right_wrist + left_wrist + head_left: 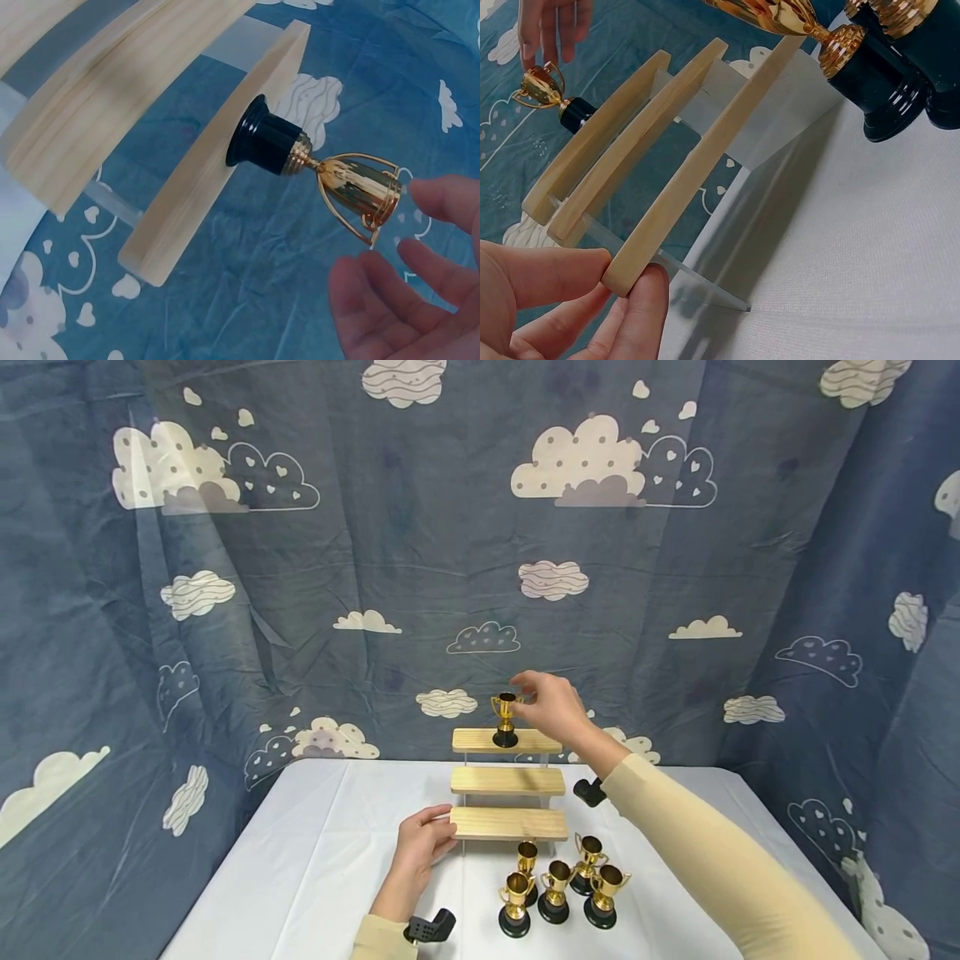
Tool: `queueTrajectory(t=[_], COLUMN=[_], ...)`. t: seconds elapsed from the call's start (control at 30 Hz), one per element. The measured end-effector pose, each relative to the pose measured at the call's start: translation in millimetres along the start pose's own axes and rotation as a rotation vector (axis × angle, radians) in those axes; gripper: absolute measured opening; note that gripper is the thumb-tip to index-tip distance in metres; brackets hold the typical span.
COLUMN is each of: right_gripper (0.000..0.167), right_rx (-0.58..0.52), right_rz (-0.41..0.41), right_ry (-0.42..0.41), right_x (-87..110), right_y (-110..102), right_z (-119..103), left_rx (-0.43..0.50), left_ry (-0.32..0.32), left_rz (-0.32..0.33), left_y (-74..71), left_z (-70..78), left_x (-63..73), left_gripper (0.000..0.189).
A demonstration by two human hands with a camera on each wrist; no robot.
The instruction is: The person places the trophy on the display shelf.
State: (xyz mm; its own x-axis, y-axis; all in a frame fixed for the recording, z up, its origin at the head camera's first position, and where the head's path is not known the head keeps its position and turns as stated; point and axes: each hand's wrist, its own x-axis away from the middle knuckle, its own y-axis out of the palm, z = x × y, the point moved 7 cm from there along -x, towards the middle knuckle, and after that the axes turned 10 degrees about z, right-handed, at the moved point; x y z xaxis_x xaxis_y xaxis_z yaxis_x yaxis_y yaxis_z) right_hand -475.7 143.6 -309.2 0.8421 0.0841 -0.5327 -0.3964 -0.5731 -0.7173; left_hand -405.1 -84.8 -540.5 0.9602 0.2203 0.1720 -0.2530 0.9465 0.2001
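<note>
A gold trophy cup [352,187] with a black base stands upright on the top step of a three-step wooden display stand [508,781]. My right hand [553,706] is beside the cup. In the right wrist view its relaxed, spread fingers [386,300] lie around the rim with a gap, not gripping it. My left hand [422,847] pinches the left end of the lowest wooden step [697,176] between thumb and fingers, as the left wrist view shows. The left wrist view also has the top-step cup [547,94], with the right hand's fingers [551,30] above it.
Several more gold trophy cups [555,893] with black bases stand close together in front of the stand, to the right. A white cloth covers the table [322,843]. Behind hangs a blue curtain [420,543] with cloud prints. Clear side panels [705,281] support the steps.
</note>
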Motion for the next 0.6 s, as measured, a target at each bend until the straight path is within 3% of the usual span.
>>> queueTrajectory(t=[0.6], right_gripper=[0.047], right_rx=[0.022], right_rz=[0.008], right_ry=[-0.036], right_x=[22.5], right_y=[-24], right_z=[3], left_rx=[-0.008], left_ry=[-0.015], left_rz=[-0.001], left_y=[0.7], left_z=[-1.5], left_x=[-0.7], left_gripper=[0.047])
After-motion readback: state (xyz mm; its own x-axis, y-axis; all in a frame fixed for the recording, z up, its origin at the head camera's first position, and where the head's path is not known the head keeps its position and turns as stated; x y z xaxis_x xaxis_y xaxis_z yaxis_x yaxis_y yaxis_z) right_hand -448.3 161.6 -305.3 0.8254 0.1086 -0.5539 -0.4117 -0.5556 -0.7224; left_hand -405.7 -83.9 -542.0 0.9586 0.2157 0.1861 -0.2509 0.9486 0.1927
